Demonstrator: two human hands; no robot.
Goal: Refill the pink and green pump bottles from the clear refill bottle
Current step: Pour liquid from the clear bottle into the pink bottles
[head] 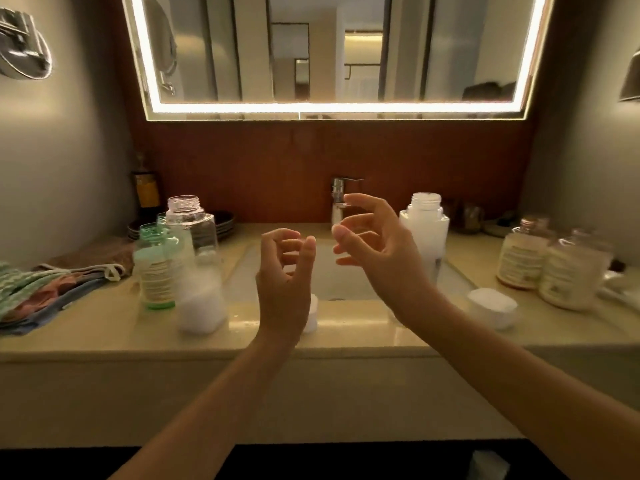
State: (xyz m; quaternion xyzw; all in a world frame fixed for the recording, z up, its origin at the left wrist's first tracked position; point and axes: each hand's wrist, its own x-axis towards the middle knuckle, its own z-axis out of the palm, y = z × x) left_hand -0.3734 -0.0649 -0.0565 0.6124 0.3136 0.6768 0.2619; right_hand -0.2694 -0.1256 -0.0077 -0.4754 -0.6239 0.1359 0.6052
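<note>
Fingers (306, 249) empty; clear refill bottle (197, 261) upright.

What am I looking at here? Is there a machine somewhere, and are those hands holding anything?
There is no machine: a person wears a wide-angle camera on the head, so you see their own arms from above. The left hand and right hand are raised over the sink, fingers loosely curled, holding nothing. Left of the sink stand a green bottle and a tall clear bottle with white contents low inside, both uncapped, beside folded cloths. A white bottle stands open right of the tap. A white cap lies on the counter, and further right are more jars, somewhat blurred. A lit mirror hangs above.
</note>
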